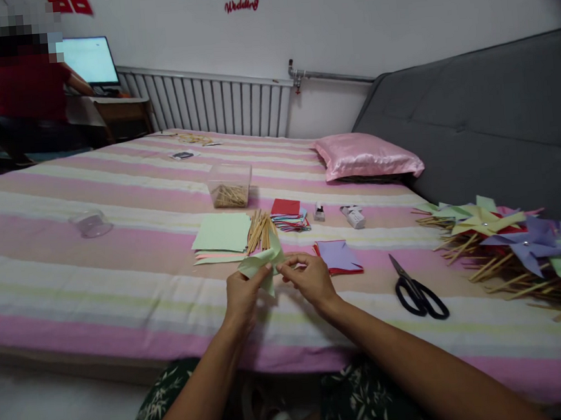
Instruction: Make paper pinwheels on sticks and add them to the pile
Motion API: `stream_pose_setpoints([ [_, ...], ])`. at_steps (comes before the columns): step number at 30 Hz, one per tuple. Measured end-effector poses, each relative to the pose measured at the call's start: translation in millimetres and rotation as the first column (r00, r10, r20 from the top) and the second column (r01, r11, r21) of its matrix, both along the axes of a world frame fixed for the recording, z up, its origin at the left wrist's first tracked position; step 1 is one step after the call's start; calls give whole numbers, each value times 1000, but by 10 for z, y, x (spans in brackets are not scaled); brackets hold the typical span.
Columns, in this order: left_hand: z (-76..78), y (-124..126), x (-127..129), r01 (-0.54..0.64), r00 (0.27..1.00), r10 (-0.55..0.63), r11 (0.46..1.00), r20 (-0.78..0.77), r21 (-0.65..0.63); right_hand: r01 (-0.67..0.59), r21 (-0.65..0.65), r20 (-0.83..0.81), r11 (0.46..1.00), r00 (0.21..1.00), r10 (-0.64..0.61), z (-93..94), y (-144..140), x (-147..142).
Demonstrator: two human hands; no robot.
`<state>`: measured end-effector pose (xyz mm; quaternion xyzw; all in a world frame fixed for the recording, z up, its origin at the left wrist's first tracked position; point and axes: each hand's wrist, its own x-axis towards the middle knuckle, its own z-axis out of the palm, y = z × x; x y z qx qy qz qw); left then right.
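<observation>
Between my hands, above the bed's near edge, is a pale green paper pinwheel (265, 261) with its corners folded inward. My left hand (245, 292) pinches it from the left, thumb on its middle. My right hand (310, 279) has thumb and forefinger closed at its right side; whether a small part sits between those fingertips cannot be made out. Just behind lie a stack of light green paper squares (221, 233) and a bundle of thin wooden sticks (259, 230). Purple and red cut paper squares (338, 256) rest right beside my right hand.
Black-handled scissors (419, 293) lie to the right, before a heap of finished pinwheels (526, 242). A clear box (230, 185) of sticks, a red-topped paper stack (286, 207) and small white boxes (353, 216) stand farther back. A person in red (28, 87) sits at a computer.
</observation>
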<state>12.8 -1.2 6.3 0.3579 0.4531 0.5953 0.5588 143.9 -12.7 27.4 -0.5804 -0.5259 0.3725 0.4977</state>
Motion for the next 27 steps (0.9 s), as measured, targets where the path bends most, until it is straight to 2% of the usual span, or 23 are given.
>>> stream_pose_setpoints([
  [3,19,-6,11,2,1000,-1,1000,18,-9,-9,22,36,1000,999,9,9,9,2],
  [6,68,-16,27,13,995,-7,998,102,-60,4,75,83,997,997,-11,11,8,-8],
  [9,116,-24,43,53,973,-30,994,228,-93,59,134,-2,989,998,-59,-6,3,-31],
  [12,132,-32,66,87,949,-50,991,311,-104,70,54,-208,996,976,-57,-15,-6,-73],
  [15,126,-46,107,104,933,-64,990,354,-94,17,-95,-437,995,898,-56,6,-18,-116],
  [17,123,-62,141,113,931,-76,990,357,-84,8,-157,-527,988,845,-91,21,-22,-134],
  [21,126,-97,191,113,944,-80,990,320,-84,34,-160,-564,987,817,-119,14,-8,-135],
  [27,127,-108,149,154,949,-117,982,292,-106,18,-121,-505,993,860,-77,0,65,-55],
])
